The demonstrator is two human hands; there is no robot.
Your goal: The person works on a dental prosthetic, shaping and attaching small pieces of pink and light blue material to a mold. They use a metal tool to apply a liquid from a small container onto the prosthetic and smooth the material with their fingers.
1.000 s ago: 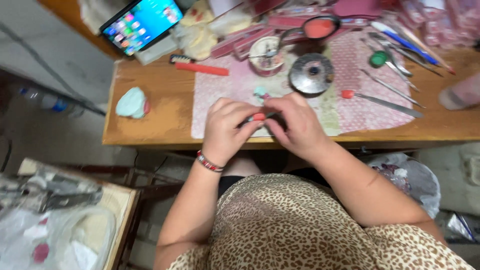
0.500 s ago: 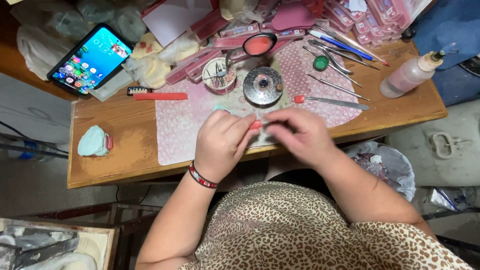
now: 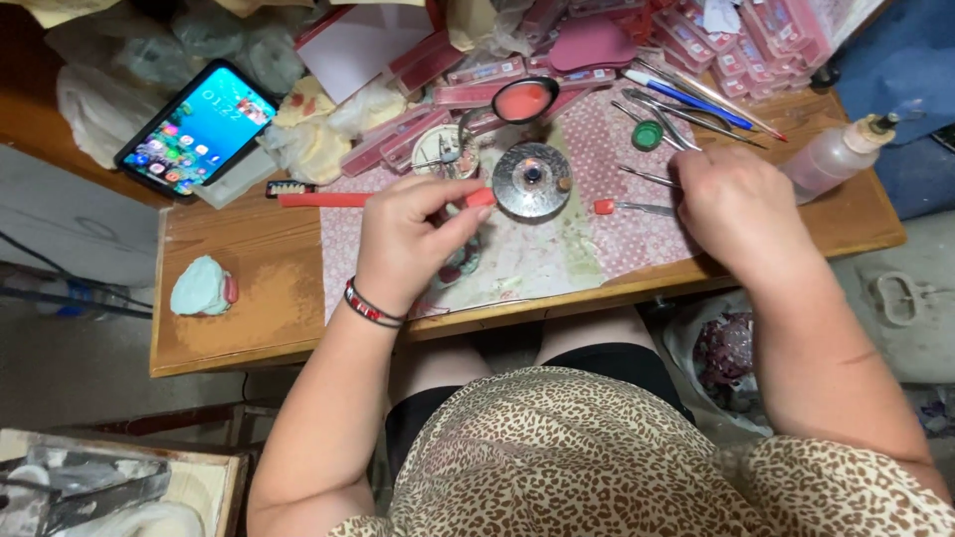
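I am pinching a small pink piece [image 3: 479,198] in my left hand [image 3: 408,239], at nine o'clock of the round metal burner [image 3: 531,179]. My right hand [image 3: 738,204] is curling around a thin tool [image 3: 647,177]. The piece could be slipping toward the burner.

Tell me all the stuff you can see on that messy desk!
Desk: one, brown wood, under everything.
Patterned mat: one, pink, mid-desk.
Smartphone: one, screen lit, back left.
Clay-like lump: one, pale green with pink, left edge.
Round metal stand: one, silver, centre.
Small bowl: one, holding pink-red material, behind the stand.
Squeeze bottle: one, clear, right.
Metal hand tools: several, silver, back right.
Pink trays: many, stacked at back.
Left hand: fingers pinch something small and pink.
Right hand: closed around a thin tool.
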